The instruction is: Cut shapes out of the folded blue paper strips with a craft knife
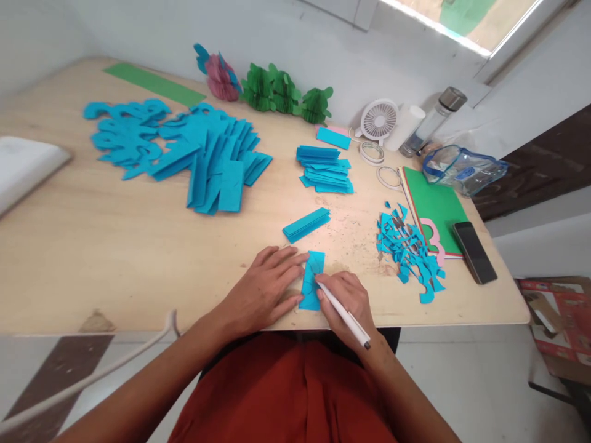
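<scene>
my blue strip (311, 284), lower centre, looks part-drawn
my right hand (353, 298) grips the pen (344, 314); my left hand (268, 286) lies open, touching the strip. cut shapes (127, 136), upper left, look done; folded stack (325, 172), upper centre, seems uncut.

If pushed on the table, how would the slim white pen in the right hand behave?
The slim white pen looks straight, so probably stiff. Its thin body suggests low weight. Its sides appear rounded, so it might roll.

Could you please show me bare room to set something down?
The largest free patch of table lies left of the left hand, bordered by the big paper pile and the cable. Scraps and a phone crowd the right end.
</scene>
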A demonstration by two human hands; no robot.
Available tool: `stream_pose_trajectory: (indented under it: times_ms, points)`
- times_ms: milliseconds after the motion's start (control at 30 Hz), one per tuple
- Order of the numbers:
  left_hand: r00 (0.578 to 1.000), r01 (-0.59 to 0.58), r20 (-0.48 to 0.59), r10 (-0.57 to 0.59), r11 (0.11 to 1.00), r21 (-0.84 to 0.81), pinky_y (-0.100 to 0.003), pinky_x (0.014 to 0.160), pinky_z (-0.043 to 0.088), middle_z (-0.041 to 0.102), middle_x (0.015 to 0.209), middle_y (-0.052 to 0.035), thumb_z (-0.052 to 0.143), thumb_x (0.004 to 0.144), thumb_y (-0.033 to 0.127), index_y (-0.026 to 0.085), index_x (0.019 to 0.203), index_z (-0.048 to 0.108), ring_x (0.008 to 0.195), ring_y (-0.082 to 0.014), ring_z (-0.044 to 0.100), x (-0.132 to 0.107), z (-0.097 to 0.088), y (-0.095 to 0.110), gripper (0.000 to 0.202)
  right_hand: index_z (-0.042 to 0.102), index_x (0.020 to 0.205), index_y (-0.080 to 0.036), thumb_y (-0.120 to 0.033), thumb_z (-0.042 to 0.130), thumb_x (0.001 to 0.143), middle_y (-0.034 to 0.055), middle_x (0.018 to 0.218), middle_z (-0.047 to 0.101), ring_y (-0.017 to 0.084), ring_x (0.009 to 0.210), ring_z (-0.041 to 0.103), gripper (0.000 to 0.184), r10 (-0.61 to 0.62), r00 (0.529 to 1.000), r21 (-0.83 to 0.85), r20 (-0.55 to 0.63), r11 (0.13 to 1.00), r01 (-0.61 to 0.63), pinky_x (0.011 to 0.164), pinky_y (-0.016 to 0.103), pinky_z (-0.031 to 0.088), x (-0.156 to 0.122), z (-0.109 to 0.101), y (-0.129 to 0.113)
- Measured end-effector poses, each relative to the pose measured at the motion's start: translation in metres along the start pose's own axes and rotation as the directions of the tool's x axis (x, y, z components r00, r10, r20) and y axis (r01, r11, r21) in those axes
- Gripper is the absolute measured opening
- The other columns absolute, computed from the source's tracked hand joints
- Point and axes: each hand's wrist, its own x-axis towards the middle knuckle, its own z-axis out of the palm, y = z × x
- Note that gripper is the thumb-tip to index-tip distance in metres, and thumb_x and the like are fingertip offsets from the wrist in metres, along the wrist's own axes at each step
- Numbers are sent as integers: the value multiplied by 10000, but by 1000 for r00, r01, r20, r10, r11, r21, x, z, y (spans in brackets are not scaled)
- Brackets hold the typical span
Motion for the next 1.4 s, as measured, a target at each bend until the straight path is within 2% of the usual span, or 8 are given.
stream_pose_trajectory:
  times_ms: [100,233,333,433,533,733,1000,1400]
  points:
    - [1000,-2,-9,2,1000,0,-508,1082,335,613,1360,-112,492,927,314,170,1165,595,1299,-313,480,0,0,0,297,661,1076,-198,-219,501,952,69,920,747,199,827,678,204,138,990,121,-40,984,-132,773,352,535,3,-1,-2]
    - [1000,1,-15,-1,1000,-6,-516,1076,338,619,1349,-115,498,928,320,168,1125,607,1292,-321,486,1,-1,1,272,630,1062,-217,-273,531,934,65,939,747,203,867,702,172,360,930,253,-76,909,-331,762,332,560,8,5,-4]
    - [1000,6,-14,-6,1000,-8,-512,1079,339,619,1350,-115,498,928,315,164,1137,607,1291,-319,486,0,0,1,279,608,1008,-216,-285,547,915,49,858,737,193,806,699,131,429,901,274,-60,875,-399,713,307,556,14,11,-5]
    - [1000,6,-21,-6,1000,-6,-509,1082,338,626,1337,-121,502,928,314,156,1155,604,1293,-321,486,0,0,1,295,607,927,-220,-282,539,904,31,802,723,172,728,677,95,439,898,258,-23,871,-419,637,271,524,20,15,-7]
    - [1000,15,-24,-15,1000,-11,-511,1085,339,631,1329,-122,511,925,314,163,1172,602,1294,-318,487,0,0,0,303,611,872,-222,-288,545,891,15,762,708,163,672,649,95,447,894,216,-45,878,-428,604,263,492,25,17,-9]
    - [1000,25,-17,-26,999,-28,-515,1090,336,627,1338,-125,505,929,315,157,1124,612,1301,-321,485,0,0,0,273,607,851,-222,-274,534,876,20,762,703,171,682,651,93,463,885,217,-56,870,-442,629,277,498,30,22,-10]
    - [1000,23,-20,-24,999,-44,-517,1094,330,605,1371,-128,502,933,313,146,1151,601,1318,-321,469,-1,2,0,292,605,831,-221,-270,523,884,22,742,704,174,681,666,109,404,910,145,-95,910,-388,650,292,502,32,23,-10]
    - [999,12,-42,-15,999,-51,-510,1076,341,618,1349,-122,509,927,304,149,1149,600,1303,-318,479,0,2,0,285,619,821,-226,-259,524,887,17,745,719,173,689,677,120,370,922,78,-111,928,-363,676,294,505,33,24,-9]
